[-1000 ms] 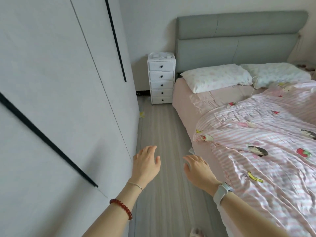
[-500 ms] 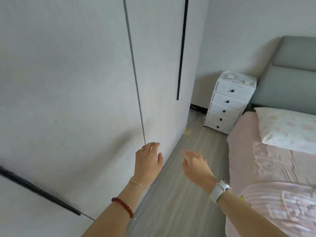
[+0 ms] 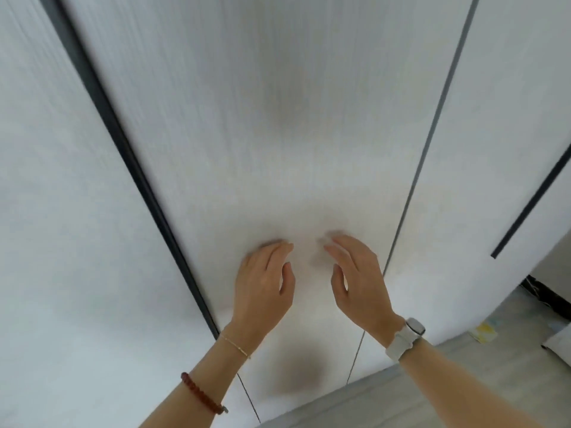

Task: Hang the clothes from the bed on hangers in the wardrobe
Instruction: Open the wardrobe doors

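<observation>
The wardrobe fills nearly the whole view, its pale doors shut, with a dark vertical strip down the left edge of the middle door and a thin grey seam down its right edge; another dark strip marks the door further right. A wedge of grey floor shows at the lower right corner, with a small yellow scrap lying on it near the wardrobe's foot. Neither the bed, the clothes nor any hangers are in view, so the clothes' place cannot be told from here. Judging by this, the task has barely begun: no door is open and nothing is hung, so opening, fetching and hanging all remain. The left hand and right hand are raised side by side before the middle door, a little apart, both empty with fingers loosely spread; their tips are at or just short of the panel, and contact cannot be told through the blur. Room seems ample on the floor side for a door to swing, if these doors swing.
</observation>
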`<state>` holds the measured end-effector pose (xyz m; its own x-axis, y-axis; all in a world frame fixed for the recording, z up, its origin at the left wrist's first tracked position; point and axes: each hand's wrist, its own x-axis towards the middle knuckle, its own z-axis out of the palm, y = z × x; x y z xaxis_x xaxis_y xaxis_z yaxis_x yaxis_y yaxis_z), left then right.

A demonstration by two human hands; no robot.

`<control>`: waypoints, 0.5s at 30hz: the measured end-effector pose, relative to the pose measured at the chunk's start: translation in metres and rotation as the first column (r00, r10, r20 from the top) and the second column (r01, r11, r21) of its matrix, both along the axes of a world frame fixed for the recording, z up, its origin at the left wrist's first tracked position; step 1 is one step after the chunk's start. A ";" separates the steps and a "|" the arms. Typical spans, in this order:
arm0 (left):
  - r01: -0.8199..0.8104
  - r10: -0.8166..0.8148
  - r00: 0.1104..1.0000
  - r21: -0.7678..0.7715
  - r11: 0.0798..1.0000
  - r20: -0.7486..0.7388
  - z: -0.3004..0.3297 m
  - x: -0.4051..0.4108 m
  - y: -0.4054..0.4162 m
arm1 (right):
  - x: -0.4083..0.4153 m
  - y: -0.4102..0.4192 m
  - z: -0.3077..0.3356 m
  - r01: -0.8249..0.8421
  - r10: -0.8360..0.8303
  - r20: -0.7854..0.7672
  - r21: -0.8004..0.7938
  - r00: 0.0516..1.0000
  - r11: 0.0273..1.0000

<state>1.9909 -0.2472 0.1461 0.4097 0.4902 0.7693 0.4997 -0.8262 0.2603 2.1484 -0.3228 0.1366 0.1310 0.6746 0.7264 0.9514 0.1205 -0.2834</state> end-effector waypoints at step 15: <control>-0.469 0.562 0.747 -0.318 0.824 0.355 0.108 -0.069 -0.002 | -0.064 0.090 0.083 -0.025 -0.081 0.475 0.214 0.876 0.977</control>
<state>1.9217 -0.2489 0.2540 -0.2864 0.6888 0.6660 0.6383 -0.3812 0.6688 2.0846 -0.2329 0.2197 -0.2513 0.5035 0.8266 0.9671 0.0966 0.2352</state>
